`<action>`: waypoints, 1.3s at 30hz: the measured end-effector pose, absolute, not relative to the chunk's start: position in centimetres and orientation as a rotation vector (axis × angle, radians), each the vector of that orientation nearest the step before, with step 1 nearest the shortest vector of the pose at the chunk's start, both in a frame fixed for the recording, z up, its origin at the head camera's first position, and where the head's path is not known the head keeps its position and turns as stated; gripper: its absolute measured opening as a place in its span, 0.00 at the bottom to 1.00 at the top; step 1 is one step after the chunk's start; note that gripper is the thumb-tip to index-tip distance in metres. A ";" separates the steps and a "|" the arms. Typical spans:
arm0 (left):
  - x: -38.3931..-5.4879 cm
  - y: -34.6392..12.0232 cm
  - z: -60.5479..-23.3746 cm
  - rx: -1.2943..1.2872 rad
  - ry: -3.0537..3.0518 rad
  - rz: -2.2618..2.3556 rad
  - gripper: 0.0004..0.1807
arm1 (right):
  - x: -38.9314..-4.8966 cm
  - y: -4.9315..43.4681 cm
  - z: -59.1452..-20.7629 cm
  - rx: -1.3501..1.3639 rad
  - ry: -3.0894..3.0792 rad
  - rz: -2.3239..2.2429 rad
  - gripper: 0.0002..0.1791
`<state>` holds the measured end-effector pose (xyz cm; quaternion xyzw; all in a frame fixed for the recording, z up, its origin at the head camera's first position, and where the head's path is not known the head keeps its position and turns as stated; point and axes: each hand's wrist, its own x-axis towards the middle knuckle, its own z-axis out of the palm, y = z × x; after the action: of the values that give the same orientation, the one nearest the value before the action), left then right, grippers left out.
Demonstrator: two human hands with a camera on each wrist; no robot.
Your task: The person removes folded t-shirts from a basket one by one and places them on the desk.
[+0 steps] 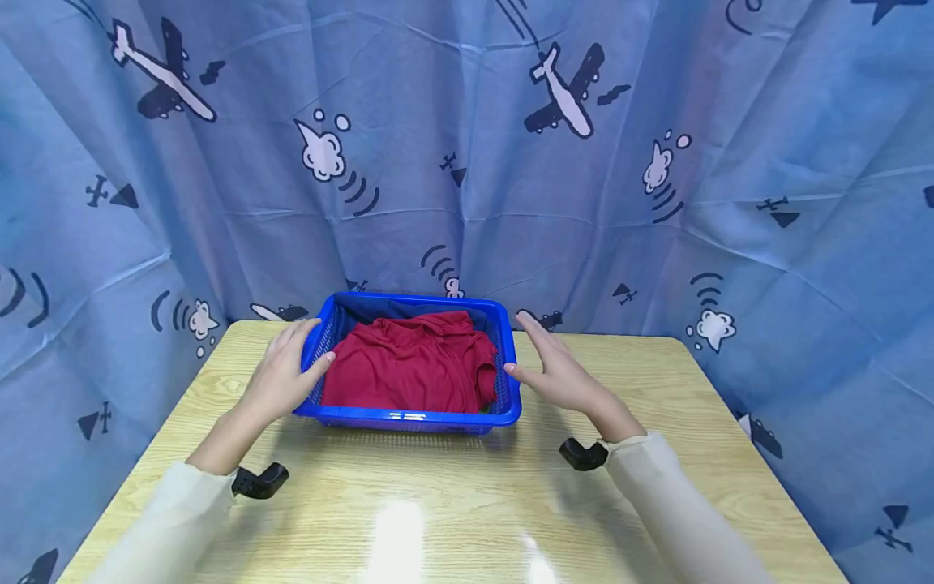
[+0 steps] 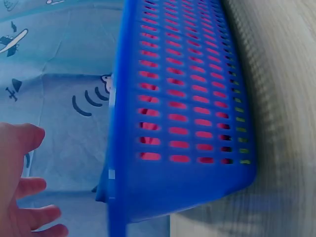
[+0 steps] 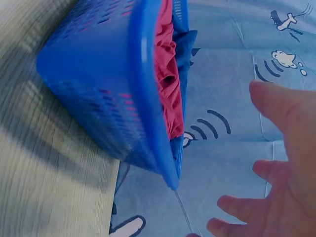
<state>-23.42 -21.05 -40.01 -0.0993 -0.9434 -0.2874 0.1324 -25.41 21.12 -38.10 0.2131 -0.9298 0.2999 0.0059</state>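
A blue plastic basket (image 1: 416, 418) with slotted walls stands near the table's far edge. Red cloth (image 1: 409, 365) lies bunched inside it, over dark blue cloth (image 1: 365, 308) along the back wall. My left hand (image 1: 283, 377) is at the basket's left side, thumb over the rim in the head view, fingers spread. In the left wrist view, that hand (image 2: 22, 187) shows apart from the wall. My right hand (image 1: 558, 373) is beside the right rim, its fingers extended and nothing in them; a gap separates this hand (image 3: 276, 177) from the rim in the right wrist view.
The light wood table (image 1: 438, 503) extends in front of the basket and to both sides. A blue curtain (image 1: 409, 162) printed with airplanes hangs close behind the table and along its sides. Black wrist mounts (image 1: 261, 481) stick out below the sleeves.
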 end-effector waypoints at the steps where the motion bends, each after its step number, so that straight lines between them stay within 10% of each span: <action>1: -23.5 -21.1 -39.7 -0.291 -2.748 -0.855 0.34 | -25.5 21.1 -37.9 0.677 -2.916 0.965 0.47; 15: -26.1 -21.1 -36.5 -0.391 -2.908 -1.363 0.33 | -27.6 19.5 -36.1 0.767 -2.886 1.417 0.32; 27: -28.7 -20.4 -36.8 -0.347 -3.010 -1.951 0.37 | -30.7 17.2 -35.1 0.511 -2.946 2.303 0.34; 39: -30.6 -19.3 -37.8 -0.157 -3.098 -1.941 0.33 | -32.3 14.1 -36.9 0.305 -3.009 2.227 0.37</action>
<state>-30.58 -19.30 -37.79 -0.0415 -0.8184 -0.5128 -0.2560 -32.32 14.10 -36.90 0.0774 -0.7636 0.5652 -0.3024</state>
